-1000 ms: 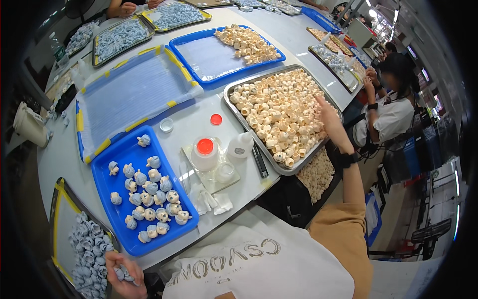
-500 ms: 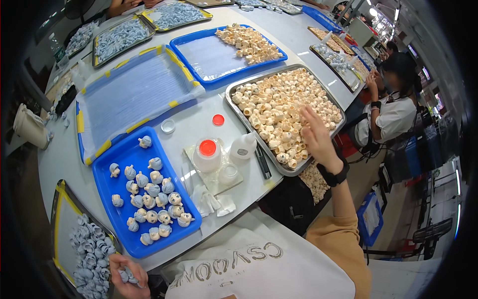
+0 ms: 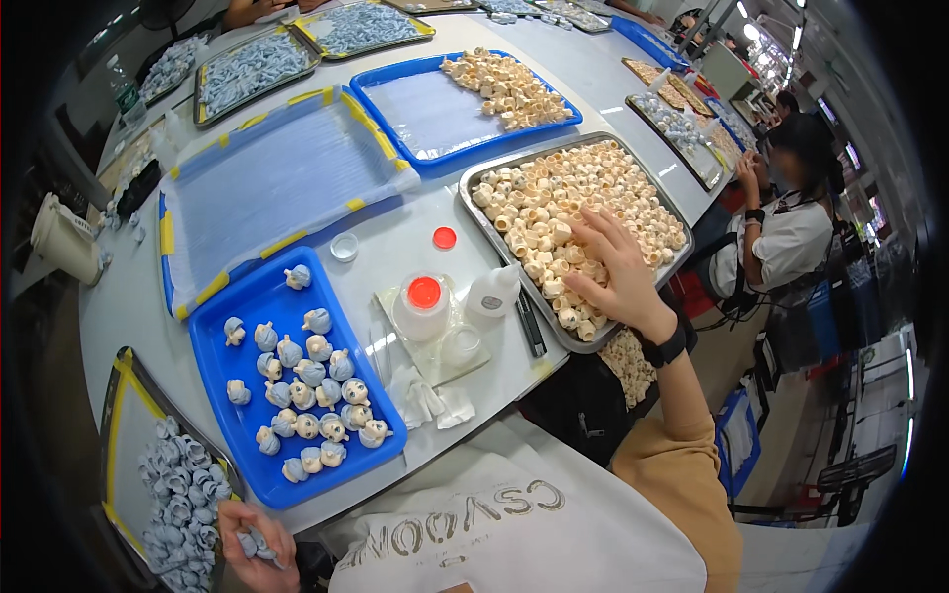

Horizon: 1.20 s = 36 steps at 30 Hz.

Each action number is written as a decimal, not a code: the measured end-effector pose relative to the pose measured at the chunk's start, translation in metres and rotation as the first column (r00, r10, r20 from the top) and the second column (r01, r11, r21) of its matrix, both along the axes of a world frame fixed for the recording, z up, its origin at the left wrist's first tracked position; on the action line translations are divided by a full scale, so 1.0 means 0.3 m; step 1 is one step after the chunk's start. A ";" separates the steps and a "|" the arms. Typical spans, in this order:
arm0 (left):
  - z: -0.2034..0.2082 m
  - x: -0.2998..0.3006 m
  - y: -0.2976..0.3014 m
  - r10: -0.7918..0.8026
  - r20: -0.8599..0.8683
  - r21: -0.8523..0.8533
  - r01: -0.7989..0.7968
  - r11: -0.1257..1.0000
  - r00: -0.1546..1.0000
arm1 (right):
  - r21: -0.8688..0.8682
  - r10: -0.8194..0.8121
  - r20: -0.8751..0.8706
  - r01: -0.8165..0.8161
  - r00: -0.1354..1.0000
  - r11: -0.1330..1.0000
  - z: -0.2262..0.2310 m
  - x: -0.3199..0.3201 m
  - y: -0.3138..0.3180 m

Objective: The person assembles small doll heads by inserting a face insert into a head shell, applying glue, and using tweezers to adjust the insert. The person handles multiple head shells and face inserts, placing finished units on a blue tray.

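Left grip (image 3: 245,561) encloses blue-grey pieces (image 3: 259,543).

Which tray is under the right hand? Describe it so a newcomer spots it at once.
Start with the white table and go to its near right side, where the right hand is. Beneath that hand lies a rectangular metal tray of small cream pieces. Unlike the blue tray just beyond, which also holds cream pieces, this one is silver and almost full.
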<state>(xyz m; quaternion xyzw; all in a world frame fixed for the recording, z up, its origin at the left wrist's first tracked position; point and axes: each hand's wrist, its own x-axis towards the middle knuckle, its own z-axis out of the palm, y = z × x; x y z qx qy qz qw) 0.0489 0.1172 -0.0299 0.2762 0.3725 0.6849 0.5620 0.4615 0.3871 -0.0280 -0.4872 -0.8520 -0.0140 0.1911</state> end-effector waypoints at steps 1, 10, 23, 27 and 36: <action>0.007 0.008 0.001 0.019 0.007 -0.028 -0.019 0.999 1.000 | 0.046 0.056 -0.087 -0.052 0.995 0.998 0.002 -0.021 -0.014; -0.025 -0.012 -0.012 -0.115 0.117 0.099 0.104 0.990 0.986 | 0.197 -0.002 0.034 -0.005 0.999 0.980 0.095 -0.045 -0.055; 0.010 -0.040 0.015 0.006 0.632 -0.068 0.048 0.997 0.775 | -0.218 0.414 0.184 -0.373 0.892 0.902 0.102 -0.294 0.342; 0.040 -0.076 0.018 0.170 0.900 -0.160 -0.059 0.985 0.401 | -0.190 0.390 0.101 -0.367 0.915 0.910 0.090 -0.322 0.348; -0.011 -0.088 0.007 -0.315 0.290 0.076 0.306 0.949 0.904 | -0.109 0.018 -0.675 -0.123 0.738 0.986 0.263 -0.177 0.112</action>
